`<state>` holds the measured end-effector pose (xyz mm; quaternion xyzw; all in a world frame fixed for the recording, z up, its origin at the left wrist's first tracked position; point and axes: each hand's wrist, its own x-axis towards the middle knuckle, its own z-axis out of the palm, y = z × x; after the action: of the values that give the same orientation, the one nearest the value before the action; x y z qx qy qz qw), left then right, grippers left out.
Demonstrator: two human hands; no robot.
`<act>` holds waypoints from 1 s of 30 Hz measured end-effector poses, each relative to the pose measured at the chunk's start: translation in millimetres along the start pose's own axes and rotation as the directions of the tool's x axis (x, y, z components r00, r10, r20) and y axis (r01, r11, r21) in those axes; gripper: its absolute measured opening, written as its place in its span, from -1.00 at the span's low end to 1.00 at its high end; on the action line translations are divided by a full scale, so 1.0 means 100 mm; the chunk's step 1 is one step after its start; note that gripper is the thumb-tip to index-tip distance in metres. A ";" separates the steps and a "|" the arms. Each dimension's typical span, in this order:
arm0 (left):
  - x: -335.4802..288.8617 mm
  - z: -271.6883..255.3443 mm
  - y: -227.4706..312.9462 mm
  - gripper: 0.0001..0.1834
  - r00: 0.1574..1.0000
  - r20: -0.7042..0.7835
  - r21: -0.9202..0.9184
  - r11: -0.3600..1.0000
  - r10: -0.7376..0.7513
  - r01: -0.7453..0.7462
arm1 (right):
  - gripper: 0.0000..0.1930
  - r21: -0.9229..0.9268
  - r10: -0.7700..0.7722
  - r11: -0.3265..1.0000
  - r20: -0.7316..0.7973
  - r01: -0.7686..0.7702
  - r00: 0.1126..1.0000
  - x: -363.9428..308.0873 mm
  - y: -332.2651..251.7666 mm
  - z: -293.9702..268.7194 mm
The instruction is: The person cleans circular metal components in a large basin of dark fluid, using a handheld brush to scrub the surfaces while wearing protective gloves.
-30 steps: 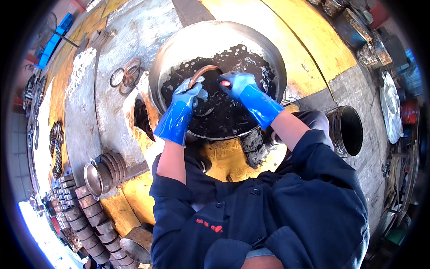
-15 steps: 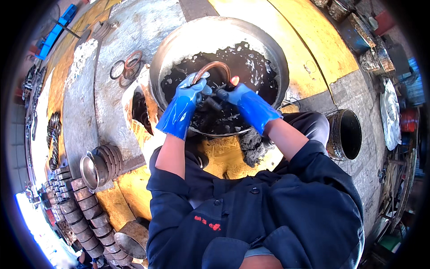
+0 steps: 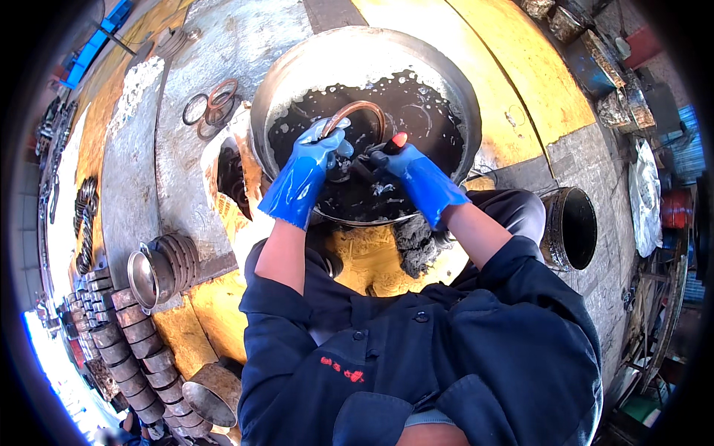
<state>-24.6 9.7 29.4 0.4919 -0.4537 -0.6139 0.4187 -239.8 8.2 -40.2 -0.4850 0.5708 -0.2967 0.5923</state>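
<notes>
A wide round metal basin stands in front of me, holding dark liquid with pale suds around the far side. My left hand, in a blue rubber glove, is closed on a reddish-brown ring held tilted above the liquid. My right hand, gloved alike, is closed around a dark tool with a red-orange end, close to the ring's right side. The tool's kind and working end cannot be made out against the dark liquid.
Several loose rings lie on the floor left of the basin, beside an open torn sack with dark things inside. Stacked metal cylinders and a steel collar sit at lower left. A black-mouthed bucket stands at right.
My right hand has shifted slightly right, and more of the red-orange end shows. The left hand and the ring have barely moved.
</notes>
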 end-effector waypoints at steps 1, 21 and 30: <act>0.02 0.01 -0.02 -0.71 1.000 0.003 0.001 1.000 -0.002 0.002 | -0.76 0.152 0.052 0.987 -0.006 -0.050 0.999 -0.06 -0.01 0.01; 0.02 -0.11 -0.06 -0.68 0.998 0.051 0.061 0.998 -0.027 0.024 | -0.55 -0.977 -0.217 0.186 0.062 0.103 0.974 -0.09 -0.40 0.06; -0.05 -0.09 -0.02 -0.72 1.000 -0.011 0.047 0.999 0.026 -0.025 | -0.70 -0.701 -0.321 0.678 -0.014 0.220 0.947 -0.26 -0.22 0.13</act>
<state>-15.2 13.2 27.8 0.4995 -0.4716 -0.5948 0.4174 -227.5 27.3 -11.2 -0.7282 0.6007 -0.1790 0.2773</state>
